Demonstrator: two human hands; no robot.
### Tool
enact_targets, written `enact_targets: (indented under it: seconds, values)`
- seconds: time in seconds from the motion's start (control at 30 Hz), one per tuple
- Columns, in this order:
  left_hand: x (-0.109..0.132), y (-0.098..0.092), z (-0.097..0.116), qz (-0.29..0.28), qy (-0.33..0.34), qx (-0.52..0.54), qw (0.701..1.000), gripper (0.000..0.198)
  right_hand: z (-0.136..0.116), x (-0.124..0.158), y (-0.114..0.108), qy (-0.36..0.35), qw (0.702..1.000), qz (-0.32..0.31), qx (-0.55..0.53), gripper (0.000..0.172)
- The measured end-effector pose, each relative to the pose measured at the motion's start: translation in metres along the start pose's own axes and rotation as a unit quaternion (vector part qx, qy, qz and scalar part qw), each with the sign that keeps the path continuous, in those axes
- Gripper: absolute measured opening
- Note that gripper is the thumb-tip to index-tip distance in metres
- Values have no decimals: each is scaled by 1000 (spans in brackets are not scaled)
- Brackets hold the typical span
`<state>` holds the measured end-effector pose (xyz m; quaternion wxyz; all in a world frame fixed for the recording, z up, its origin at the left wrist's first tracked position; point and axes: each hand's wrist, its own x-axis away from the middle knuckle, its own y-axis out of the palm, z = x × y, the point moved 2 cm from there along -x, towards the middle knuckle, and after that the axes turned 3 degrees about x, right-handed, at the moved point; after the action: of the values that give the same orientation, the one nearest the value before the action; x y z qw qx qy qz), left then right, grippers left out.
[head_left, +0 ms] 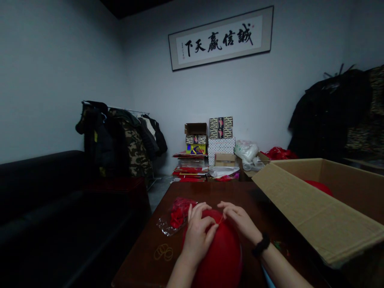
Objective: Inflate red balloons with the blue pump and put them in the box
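Note:
A large inflated red balloon (223,256) is under and between my hands, at the table's near side. My left hand (199,230) rests over its upper left, thumb and index finger pinched together. My right hand (238,218), with a black band on the wrist, pinches at the balloon's far upper right. Between the two sets of fingertips runs a thin, taut orange strand that looks like a rubber band (221,219). The balloon's neck is hidden or too small to make out. Left of the balloon lie several loose rubber bands (163,252) and a clear bag of red balloons (179,214).
An open cardboard box (312,208) with something red inside stands close on my right. The dark wooden table (141,262) ends at the left beside a black sofa (45,224). Stacked boxes (221,148) and hanging coats (132,140) are farther back.

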<state>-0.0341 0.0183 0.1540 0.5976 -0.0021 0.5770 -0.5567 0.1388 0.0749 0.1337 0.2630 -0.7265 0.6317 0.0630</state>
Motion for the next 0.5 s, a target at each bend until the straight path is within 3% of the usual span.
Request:
enact_targets:
  seconds: [0.13, 0.23, 0.37, 0.5]
  values:
    - [0, 0, -5, 11, -1, -27, 1000, 10, -7, 9, -5, 20, 991, -42, -122, 26]
    - [-3, -1, -4, 13, 4, -43, 999, 10, -8, 12, -9, -9, 980, -56, -192, 28]
    - [-7, -5, 4, 15, 24, -59, 998, 12, -16, 12, -8, -147, 987, -49, -27, 26]
    - [-8, -9, 15, 10, 61, -68, 996, 13, -31, 14, -3, -293, 928, 78, 215, 33]
